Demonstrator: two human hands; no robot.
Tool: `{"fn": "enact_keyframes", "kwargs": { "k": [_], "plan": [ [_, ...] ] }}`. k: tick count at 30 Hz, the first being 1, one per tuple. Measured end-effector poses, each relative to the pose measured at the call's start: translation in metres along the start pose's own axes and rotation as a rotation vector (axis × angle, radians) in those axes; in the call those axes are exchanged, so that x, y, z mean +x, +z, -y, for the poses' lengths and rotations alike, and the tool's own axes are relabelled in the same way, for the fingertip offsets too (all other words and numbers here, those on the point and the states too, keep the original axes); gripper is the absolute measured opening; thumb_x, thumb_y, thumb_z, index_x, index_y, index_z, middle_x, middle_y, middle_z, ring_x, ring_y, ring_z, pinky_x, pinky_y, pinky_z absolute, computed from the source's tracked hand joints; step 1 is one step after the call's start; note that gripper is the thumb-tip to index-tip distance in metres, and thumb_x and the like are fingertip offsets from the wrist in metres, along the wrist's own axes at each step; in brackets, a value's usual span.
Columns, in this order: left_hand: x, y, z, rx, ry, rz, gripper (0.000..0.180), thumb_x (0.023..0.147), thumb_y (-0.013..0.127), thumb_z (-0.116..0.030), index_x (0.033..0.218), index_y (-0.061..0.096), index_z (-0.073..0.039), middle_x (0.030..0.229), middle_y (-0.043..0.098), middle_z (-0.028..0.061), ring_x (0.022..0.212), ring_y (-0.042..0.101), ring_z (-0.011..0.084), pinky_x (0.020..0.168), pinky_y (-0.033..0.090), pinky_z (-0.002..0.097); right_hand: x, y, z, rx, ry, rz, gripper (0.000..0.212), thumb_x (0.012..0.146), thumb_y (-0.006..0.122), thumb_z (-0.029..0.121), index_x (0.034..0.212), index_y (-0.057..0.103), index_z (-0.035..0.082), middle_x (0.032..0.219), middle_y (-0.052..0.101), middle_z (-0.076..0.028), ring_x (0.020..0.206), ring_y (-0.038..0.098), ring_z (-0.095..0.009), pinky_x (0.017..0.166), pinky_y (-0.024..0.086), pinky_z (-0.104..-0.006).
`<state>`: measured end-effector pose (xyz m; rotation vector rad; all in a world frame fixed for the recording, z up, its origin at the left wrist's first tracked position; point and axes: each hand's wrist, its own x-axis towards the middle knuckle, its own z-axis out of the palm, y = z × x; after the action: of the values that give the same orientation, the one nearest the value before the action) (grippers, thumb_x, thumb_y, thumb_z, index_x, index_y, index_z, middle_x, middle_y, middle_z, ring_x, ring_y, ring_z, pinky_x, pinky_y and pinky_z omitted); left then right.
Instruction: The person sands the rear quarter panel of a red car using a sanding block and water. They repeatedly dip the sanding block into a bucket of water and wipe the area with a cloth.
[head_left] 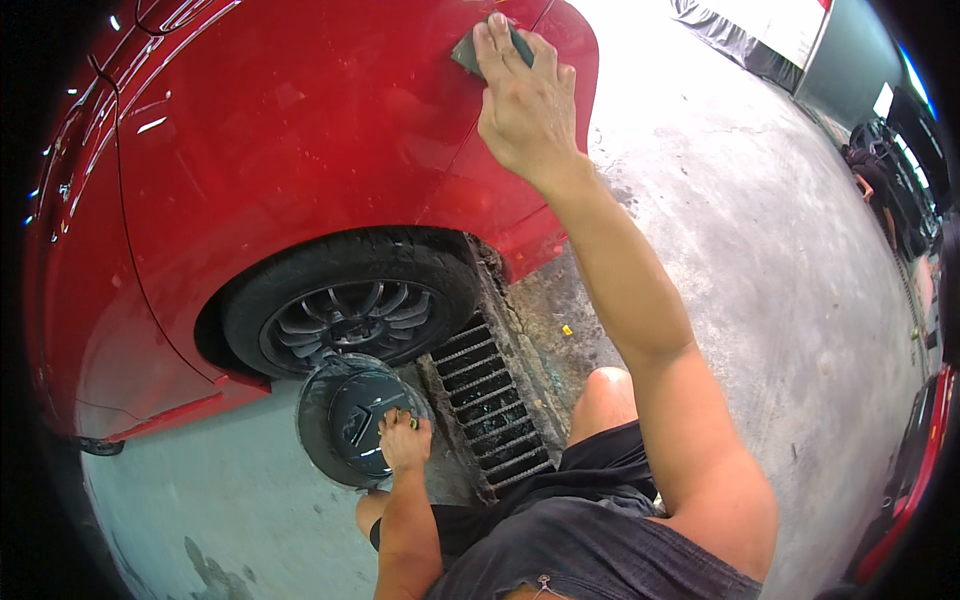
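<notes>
Above and right of the wheel, the right hand held a dark pad against the red car panel, the pad's long axis seemingly crossing beneath its fingers. The left hand, farther from the pad, curled at the bucket below the wheel; its grip I could not tell.

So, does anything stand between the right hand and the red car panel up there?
Only the dark pad it holds: that lies between the right hand and the red car panel. Nothing else visible does; the bucket stands well aside, near the wheel.
</notes>
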<state>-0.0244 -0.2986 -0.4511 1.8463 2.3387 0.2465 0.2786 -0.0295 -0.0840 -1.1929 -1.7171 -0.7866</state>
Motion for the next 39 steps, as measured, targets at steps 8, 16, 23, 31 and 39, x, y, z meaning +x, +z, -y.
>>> {"fn": "enact_keyframes", "kwargs": {
  "k": [8,16,23,31,39],
  "plan": [
    [-0.002,-0.006,-0.008,-0.009,-0.015,0.021,0.038,0.093,0.065,-0.034,0.111,0.081,-0.003,0.133,0.067,0.0153,0.120,0.063,0.0391,0.098,0.059,0.0490,0.000,0.000,0.003,-0.013,-0.025,-0.021,0.060,0.095,0.059,0.012,0.154,0.056,0.004,0.163,0.054,-0.011,0.140,0.049,-0.037,0.103,0.044,-0.0500],
    [-0.003,-0.003,-0.005,-0.005,-0.009,0.002,0.038,0.093,0.066,-0.034,0.111,0.081,-0.004,0.135,0.067,0.0144,0.120,0.064,0.0386,0.098,0.060,0.0489,0.013,0.002,0.008,-0.007,0.011,0.001,0.065,0.094,0.058,0.010,0.159,0.049,0.005,0.166,0.050,-0.012,0.144,0.045,-0.039,0.107,0.043,-0.0536],
    [-0.002,-0.004,-0.002,0.001,-0.016,0.010,0.038,0.093,0.066,-0.033,0.110,0.081,-0.003,0.134,0.068,0.0142,0.119,0.064,0.0393,0.095,0.060,0.0494,0.005,0.000,0.014,-0.003,0.011,0.020,0.065,0.095,0.058,0.011,0.159,0.049,0.006,0.166,0.050,-0.010,0.144,0.045,-0.038,0.107,0.042,-0.0540],
    [-0.008,-0.004,-0.002,-0.030,0.000,-0.034,0.037,0.093,0.067,-0.034,0.108,0.081,-0.003,0.133,0.067,0.0145,0.119,0.064,0.0401,0.096,0.060,0.0490,0.006,-0.009,0.012,-0.080,-0.088,0.024,0.063,0.093,0.061,0.012,0.154,0.054,0.004,0.164,0.053,-0.011,0.142,0.047,-0.038,0.104,0.044,-0.0500],
    [-0.003,-0.007,-0.006,0.006,-0.020,0.022,0.040,0.094,0.066,-0.034,0.115,0.081,-0.004,0.138,0.066,0.0135,0.124,0.062,0.0388,0.099,0.060,0.0483,0.012,-0.011,0.003,-0.012,-0.141,0.065,0.066,0.094,0.060,0.009,0.159,0.050,0.009,0.166,0.051,-0.009,0.147,0.045,-0.037,0.108,0.042,-0.0520]
  ]
}}
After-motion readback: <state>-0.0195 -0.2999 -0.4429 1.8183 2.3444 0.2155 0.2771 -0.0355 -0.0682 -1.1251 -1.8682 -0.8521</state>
